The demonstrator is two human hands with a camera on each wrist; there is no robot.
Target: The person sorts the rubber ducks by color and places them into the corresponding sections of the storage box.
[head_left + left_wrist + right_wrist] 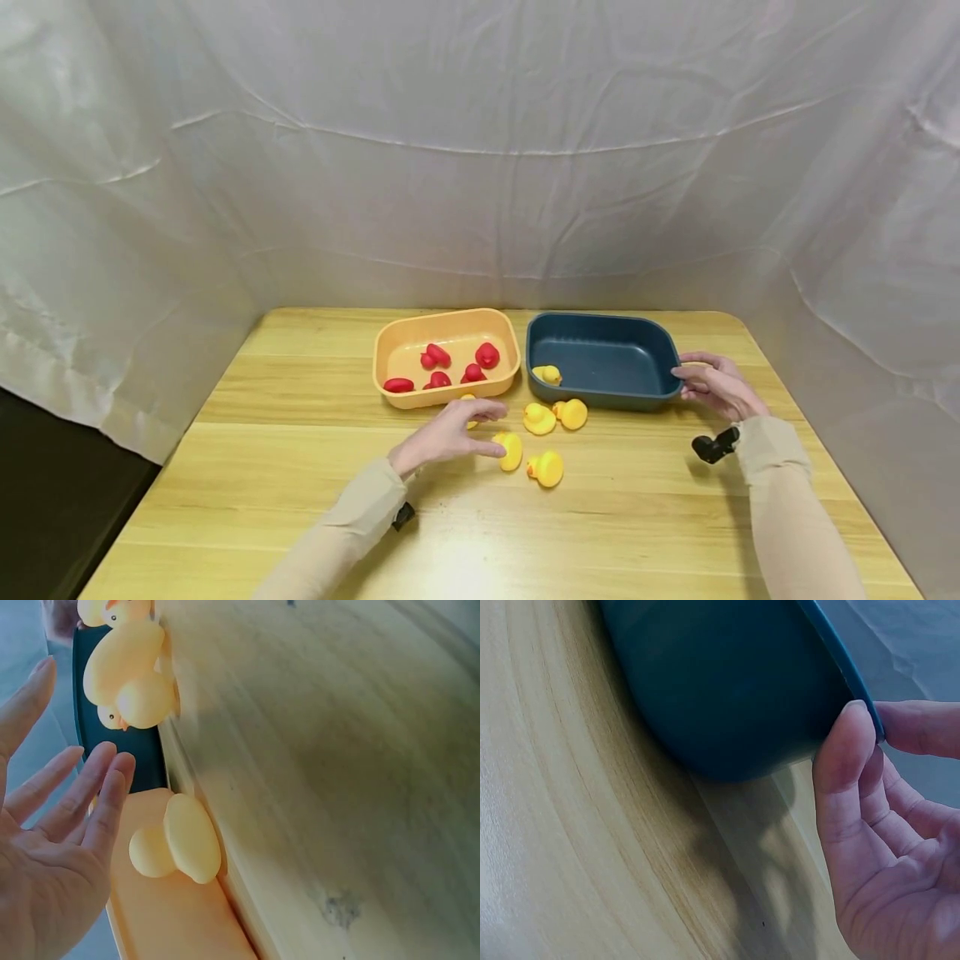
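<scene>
My left hand [448, 432] hovers over the table with its fingers extended and apart, holding nothing. Just beyond its thumb lies a yellow rubber duck [512, 451]; another duck [191, 838], partly covered by the fingers in the head view, is by the orange bin. Nearby on the wood are more yellow ducks [546, 469]. At the far right, my right hand [717, 388] pinches the rim of a dark blue bin [727, 682] between thumb and fingers. Inside that bin, at its left end, sits one yellow duck [551, 375].
An orange bin [387, 346] stands left of the blue one, with several red rubber ducks [487, 356] in it. Both bins are toward the back of the wooden table [300, 467], and a pale curtain [525, 167] hangs behind and along the sides.
</scene>
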